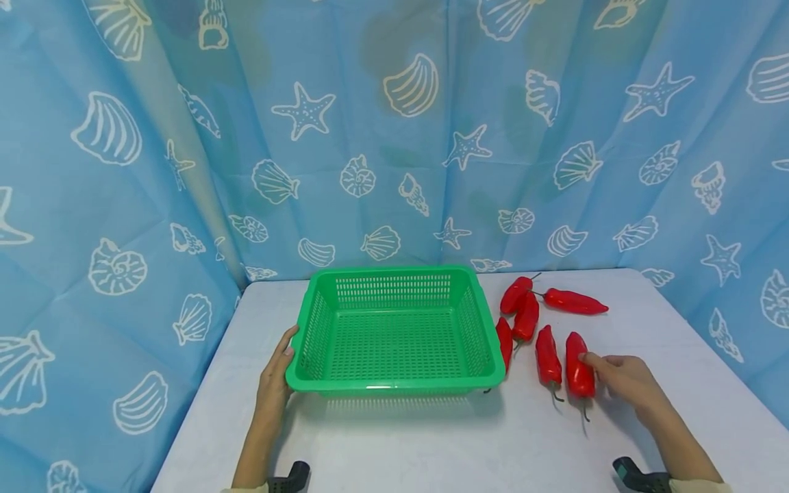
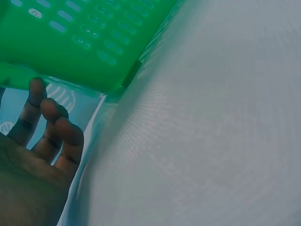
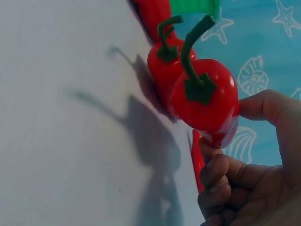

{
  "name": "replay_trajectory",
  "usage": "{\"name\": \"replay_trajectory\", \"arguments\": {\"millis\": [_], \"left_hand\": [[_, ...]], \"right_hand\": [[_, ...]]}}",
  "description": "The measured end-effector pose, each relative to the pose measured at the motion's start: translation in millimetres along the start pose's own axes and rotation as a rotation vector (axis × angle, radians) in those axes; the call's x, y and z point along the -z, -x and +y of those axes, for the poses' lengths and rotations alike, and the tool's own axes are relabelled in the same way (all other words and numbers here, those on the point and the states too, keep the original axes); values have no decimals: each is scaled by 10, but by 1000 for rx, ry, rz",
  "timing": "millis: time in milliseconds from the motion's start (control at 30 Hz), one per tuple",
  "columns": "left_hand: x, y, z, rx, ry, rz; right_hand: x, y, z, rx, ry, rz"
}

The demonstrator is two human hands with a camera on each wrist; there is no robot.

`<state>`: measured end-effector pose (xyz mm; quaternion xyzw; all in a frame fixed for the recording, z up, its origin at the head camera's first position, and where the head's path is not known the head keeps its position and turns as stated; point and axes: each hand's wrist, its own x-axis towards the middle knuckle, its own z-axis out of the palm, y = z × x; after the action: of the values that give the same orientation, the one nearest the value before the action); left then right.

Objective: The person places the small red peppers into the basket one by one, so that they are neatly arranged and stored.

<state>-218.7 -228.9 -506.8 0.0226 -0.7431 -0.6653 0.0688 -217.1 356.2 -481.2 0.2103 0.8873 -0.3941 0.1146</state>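
Observation:
My right hand (image 1: pixel 622 380) pinches a red chili pepper (image 1: pixel 579 370) between thumb and fingers. In the right wrist view this pepper's curved green stem points toward the camera, and its shadow falls apart from it on the white surface. Just left of it lies another red pepper (image 1: pixel 548 356) with a green stem. My left hand (image 1: pixel 273 383) is at the left rim of a green plastic basket (image 1: pixel 394 385). In the left wrist view its fingers (image 2: pixel 70 132) are loosely bent near the rim; the thumb's contact is hidden there. No peppers show inside the basket.
More red peppers lie right of the basket: one (image 1: pixel 576 301) sideways at the back, others (image 1: pixel 527 316) clustered, and one (image 1: pixel 505 339) partly behind the basket's right rim. A white-covered table (image 1: pixel 431 452) bears everything. A blue seashell-patterned curtain (image 1: pixel 370 171) hangs behind and at the sides.

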Motion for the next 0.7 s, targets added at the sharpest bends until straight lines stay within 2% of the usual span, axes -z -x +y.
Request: {"name": "replay_trajectory", "arguments": {"millis": [367,700], "left_hand": [[-1,1,-17,-6,-22,52],[11,0,-27,-1,-39,29]], "right_hand": [[7,103,-167,63,-3,-7],[28,193,-360,128,23,-14]]}}
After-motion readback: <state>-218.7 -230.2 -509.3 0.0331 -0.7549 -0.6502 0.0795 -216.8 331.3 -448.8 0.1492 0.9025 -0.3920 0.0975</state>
